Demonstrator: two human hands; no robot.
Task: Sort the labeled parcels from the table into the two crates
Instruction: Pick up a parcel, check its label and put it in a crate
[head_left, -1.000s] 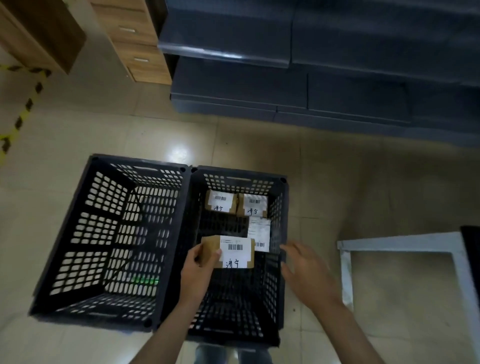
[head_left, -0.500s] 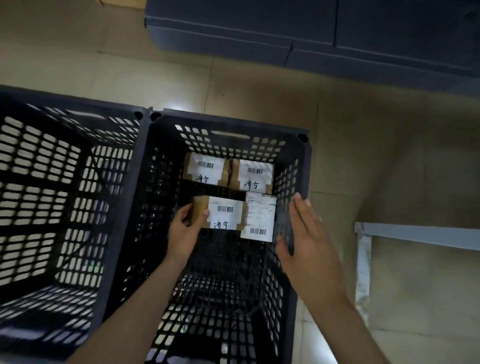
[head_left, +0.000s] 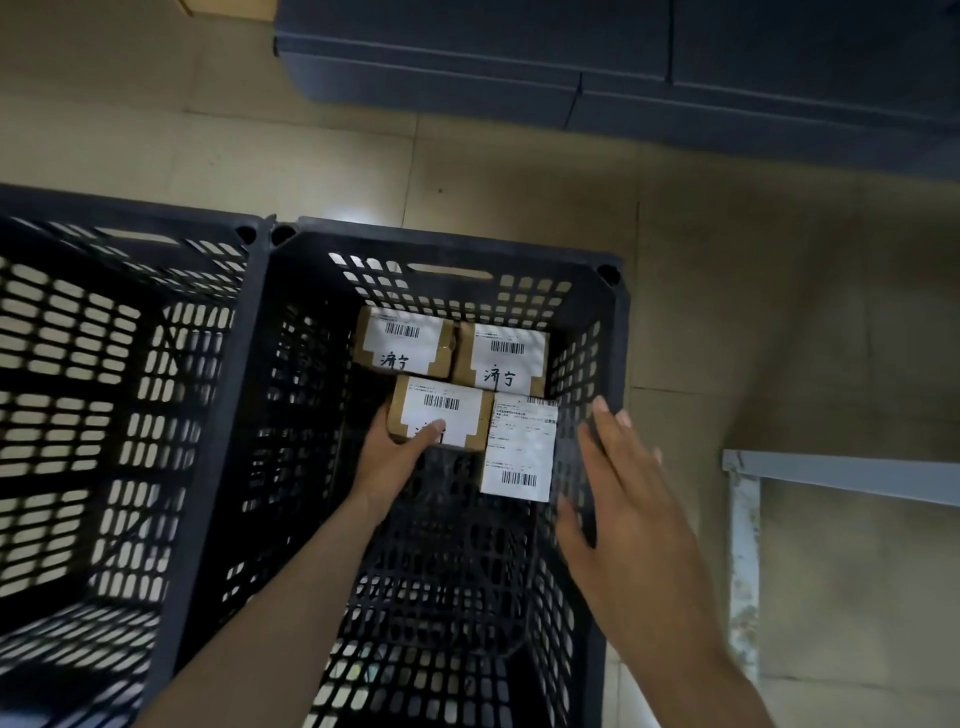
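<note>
Grips brown cardboard parcel with white label (head_left: 441, 418) in left hand (head_left: 395, 462), thumb curled over it, at 12 o'clock end of right black slotted plastic crate (head_left: 452, 244), beside three labelled parcels (head_left: 405, 343) already in. Holds right hand (head_left: 623, 509) straight-fingered by 3 o'clock wall. Likely more left; table unseen.

All the writing lies inside the right crate (head_left: 447, 244). Against the crate's far wall, the far-left box (head_left: 402, 340) carries a white label with a barcode on top and the handwritten black characters 济宁 below. The far-right box (head_left: 501, 358), touching it, bears the same: a barcode, then 济宁. Just nearer, the third box (head_left: 441, 418) has a like label with a barcode; the thumb of the left hand (head_left: 389, 462) covers most of its handwriting. By the crate's right wall, the flat white parcel (head_left: 519, 447) shows print too small to read and a barcode at its near end.
</note>
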